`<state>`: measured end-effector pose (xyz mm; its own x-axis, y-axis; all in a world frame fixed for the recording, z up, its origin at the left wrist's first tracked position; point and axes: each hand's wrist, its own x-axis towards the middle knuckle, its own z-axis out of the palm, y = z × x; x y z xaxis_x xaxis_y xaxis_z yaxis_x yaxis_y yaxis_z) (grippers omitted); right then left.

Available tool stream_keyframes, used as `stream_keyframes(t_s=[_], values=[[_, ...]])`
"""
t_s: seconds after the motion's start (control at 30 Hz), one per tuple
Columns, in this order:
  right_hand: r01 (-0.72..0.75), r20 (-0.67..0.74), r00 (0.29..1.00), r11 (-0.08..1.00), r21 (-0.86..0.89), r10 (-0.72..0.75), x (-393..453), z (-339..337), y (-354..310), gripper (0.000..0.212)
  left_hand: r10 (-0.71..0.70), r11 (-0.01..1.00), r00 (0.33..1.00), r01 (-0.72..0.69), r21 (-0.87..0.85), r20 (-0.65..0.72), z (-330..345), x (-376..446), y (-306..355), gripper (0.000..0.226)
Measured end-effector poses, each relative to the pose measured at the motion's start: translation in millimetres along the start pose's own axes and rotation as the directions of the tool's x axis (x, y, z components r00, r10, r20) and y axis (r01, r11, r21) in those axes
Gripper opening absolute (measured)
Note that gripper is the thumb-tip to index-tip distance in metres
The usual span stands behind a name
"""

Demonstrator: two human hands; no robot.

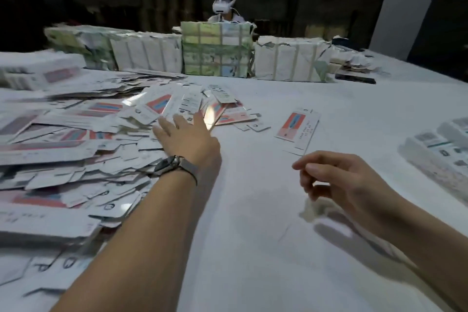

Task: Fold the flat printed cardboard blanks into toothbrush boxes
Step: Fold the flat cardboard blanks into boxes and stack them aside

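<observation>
A large loose heap of flat printed cardboard blanks (76, 139), white with red and blue panels, covers the left half of the white table (253, 248). My left hand (186, 134), a watch on its wrist, stretches forward with fingers straight and spread, its fingertips at the heap's right edge. One blank (298, 129) lies alone on the table right of the heap. My right hand (336, 180) hovers above the table near the front right, fingers loosely curled and holding nothing. A small crumpled scrap (311, 210) lies under it.
Several wrapped bundles (217, 50) stand in a row across the far side of the table. Folded boxes (440, 152) lie at the right edge, and a stack of boxes (38, 71) sits at the far left. A person wearing a headset (224, 5) sits behind the bundles.
</observation>
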<state>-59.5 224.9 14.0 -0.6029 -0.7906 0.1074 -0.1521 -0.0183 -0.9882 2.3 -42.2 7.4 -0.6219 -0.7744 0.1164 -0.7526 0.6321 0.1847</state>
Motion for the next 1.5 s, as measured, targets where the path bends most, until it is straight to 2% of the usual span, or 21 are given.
stream_keyframes(t_s=[0.1,0.23,0.27,0.43,0.5,0.57,0.6,0.67,0.73,0.83,0.9,0.97,1.03,1.07,1.17,1.23,1.3,1.4,1.5], values=[[-0.008,-0.035,0.999,0.999,0.037,0.009,-0.1,0.1,-3.2,0.026,0.088,0.996,0.995,-0.087,0.025,-0.054,-0.1,2.2,-0.2,0.043],[0.003,-0.065,0.998,0.998,0.055,0.0,0.8,-1.0,-2.8,0.012,0.225,0.974,0.96,-0.224,0.026,-0.169,-3.6,-5.3,14.4,0.025],[0.004,-0.075,0.997,0.998,0.062,0.001,1.7,-1.7,-2.1,0.015,0.242,0.97,0.951,-0.245,0.011,-0.194,-5.7,-7.5,16.8,0.021],[0.019,-0.097,0.995,0.989,0.146,-0.005,4.3,-4.8,-1.5,0.021,0.28,0.929,0.878,-0.35,-0.12,-0.389,-22.3,-22.6,30.6,0.029],[0.033,-0.129,0.992,0.982,0.184,-0.009,5.6,-7.9,-2.9,0.022,0.272,0.842,0.895,-0.399,-0.362,-0.354,-26.3,-30.6,40.3,0.032],[0.054,-0.175,0.984,0.973,0.226,-0.014,6.3,-12.1,-5.6,0.024,0.285,0.63,0.943,-0.321,-0.707,-0.173,-29.4,-40.0,50.9,0.036],[0.068,-0.204,0.979,0.967,0.245,-0.017,6.6,-13.9,-7.0,0.025,0.333,0.502,0.94,-0.24,-0.831,-0.07,-30.6,-45.9,55.6,0.039],[0.112,-0.266,0.963,0.959,0.261,-0.04,7.0,-17.2,-9.7,0.023,0.476,0.348,0.876,-0.106,-0.932,0.078,-31.5,-56.9,64.7,0.044],[0.154,-0.349,0.934,0.968,0.2,-0.076,7.9,-20.8,-11.7,0.023,0.621,0.288,0.769,-0.042,-0.957,0.153,-30.1,-67.3,71.1,0.053],[0.184,-0.459,0.877,0.982,0.049,-0.141,10.0,-27.0,-14.9,0.027,0.808,0.198,0.563,0.016,-0.98,0.172,-25.4,-80.0,76.9,0.073],[0.226,-0.468,0.868,0.971,0.074,-0.167,10.0,-28.5,-17.1,0.028,0.886,0.155,0.437,0.035,-0.987,0.154,-22.3,-89.0,79.1,0.079],[0.274,-0.461,0.866,0.955,0.114,-0.194,9.3,-27.5,-18.8,0.031,0.921,0.144,0.355,0.077,-0.987,0.162,-18.3,-98.0,83.1,0.073],[0.271,-0.45,0.872,0.956,0.115,-0.193,9.2,-25.0,-19.0,0.03,0.908,0.154,0.364,0.171,-0.973,0.208,-16.6,-105.5,92.2,0.062],[0.257,-0.448,0.874,0.961,0.101,-0.187,9.0,-24.3,-18.3,0.028,0.892,0.144,0.395,0.209,-0.967,0.218,-16.3,-108.3,95.8,0.058],[0.209,-0.46,0.871,0.978,0.025,-0.174,9.3,-25.4,-15.9,0.029,0.843,0.031,0.496,0.344,-0.939,0.21,-14.6,-110.8,98.9,0.051],[0.165,-0.475,0.863,0.985,-0.056,-0.171,8.6,-26.1,-16.5,0.043,0.809,0.01,0.543,0.369,-0.93,0.224,-18.0,-113.6,95.1,0.047],[0.174,-0.467,0.853,0.971,-0.166,-0.233,7.8,-26.7,-15.1,0.05,0.785,-0.006,0.581,0.35,-0.937,0.212,-19.8,-115.0,90.7,0.048],[0.172,-0.426,0.863,0.951,-0.257,-0.271,8.1,-28.8,-12.9,0.045,0.788,-0.033,0.572,0.407,-0.913,0.227,-19.4,-113.3,92.6,0.056],[0.12,-0.385,0.889,0.936,-0.33,-0.249,7.6,-33.4,-11.3,0.049,0.795,-0.017,0.549,0.447,-0.894,0.259,-17.9,-110.4,90.2,0.047]])
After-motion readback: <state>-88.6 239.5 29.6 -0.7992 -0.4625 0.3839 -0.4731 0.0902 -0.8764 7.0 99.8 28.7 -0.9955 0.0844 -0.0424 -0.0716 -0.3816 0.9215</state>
